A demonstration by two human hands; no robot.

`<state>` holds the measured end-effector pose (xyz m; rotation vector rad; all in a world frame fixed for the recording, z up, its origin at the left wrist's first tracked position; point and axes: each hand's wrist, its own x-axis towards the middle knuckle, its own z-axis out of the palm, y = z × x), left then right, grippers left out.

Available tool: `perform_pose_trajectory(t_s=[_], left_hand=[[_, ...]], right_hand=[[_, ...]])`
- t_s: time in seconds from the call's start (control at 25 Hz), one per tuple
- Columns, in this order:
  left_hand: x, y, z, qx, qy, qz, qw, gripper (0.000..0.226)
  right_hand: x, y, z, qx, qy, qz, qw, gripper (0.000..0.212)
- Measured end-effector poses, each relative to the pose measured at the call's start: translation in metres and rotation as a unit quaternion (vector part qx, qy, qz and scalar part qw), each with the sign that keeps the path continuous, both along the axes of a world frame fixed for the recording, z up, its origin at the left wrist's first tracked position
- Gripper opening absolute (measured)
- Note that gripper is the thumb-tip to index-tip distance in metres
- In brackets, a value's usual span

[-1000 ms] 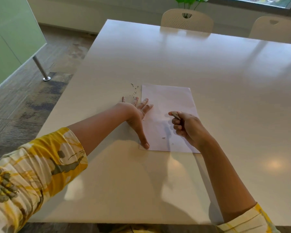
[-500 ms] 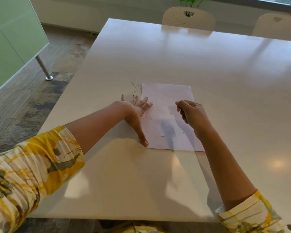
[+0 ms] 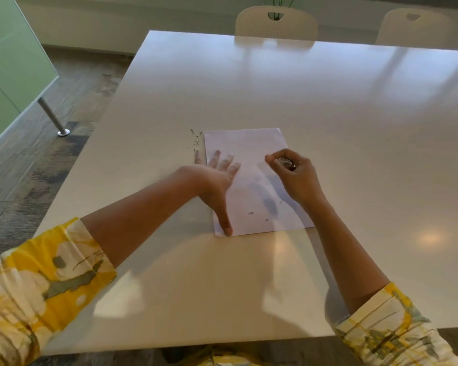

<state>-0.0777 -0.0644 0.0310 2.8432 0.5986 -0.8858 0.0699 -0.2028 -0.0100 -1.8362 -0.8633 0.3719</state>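
White rectangular sheet of paper (image 3: 251,151) lay flat on the pale glossy tabletop (image 3: 315,101), nearer the 6 o'clock edge than the middle. The left hand (image 3: 217,180) was spread flat along the sheet's 9 o'clock side. Its straight fingers pressed down, and its thumb reached to the 7 o'clock corner. The right hand (image 3: 296,173) hovered over the sheet's 3 o'clock side, clenched round a small greyish lump (image 3: 284,162). This was probably an eraser, though too little showed to be sure.

Dark flecks (image 3: 195,141) were scattered on the tabletop just off the 11 o'clock corner, and a few more lay on the sheet towards 6 o'clock.

The step looked like rubbing marks off the page. To do it well, the left hand needed firm, even pressure, because only one side was pinned and the free 3 o'clock side could buckle. Short, light strokes running away from the pinning hand, towards 3 o'clock, seemed safest; strokes towards 9 o'clock risked creasing the paper. The loose flecks were best swept off towards 11 o'clock so none got ground in.
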Motion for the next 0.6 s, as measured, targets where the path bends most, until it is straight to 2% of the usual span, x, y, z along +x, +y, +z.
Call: perform_pose_trajectory(t_s=[0.08,0.16,0.28,0.36,0.44,0.6], left_hand=[[0.008,-0.035,-0.004,-0.038,-0.060,-0.064,0.995,0.139],[0.015,-0.074,-0.012,-0.117,-0.107,-0.092,0.983,0.110],[0.025,-0.115,-0.030,-0.196,-0.163,-0.063,0.965,0.077],[0.027,-0.125,-0.040,-0.219,-0.206,-0.037,0.953,0.073],[0.026,-0.124,-0.049,-0.219,-0.234,-0.021,0.947,0.073],[0.021,-0.114,-0.064,-0.128,-0.244,-0.024,0.961,0.074]], right_hand=[[0.003,0.002,-0.012,0.096,0.141,-0.022,0.985,0.029],[0.010,0.002,-0.018,0.181,0.268,-0.039,0.945,0.033],[0.022,-0.002,-0.024,0.254,0.353,-0.060,0.899,0.029],[0.027,-0.004,-0.027,0.277,0.374,-0.071,0.882,0.026],[0.025,-0.003,-0.029,0.275,0.358,-0.085,0.888,0.026],[0.019,-0.001,-0.030,0.266,0.304,-0.096,0.910,0.029]])
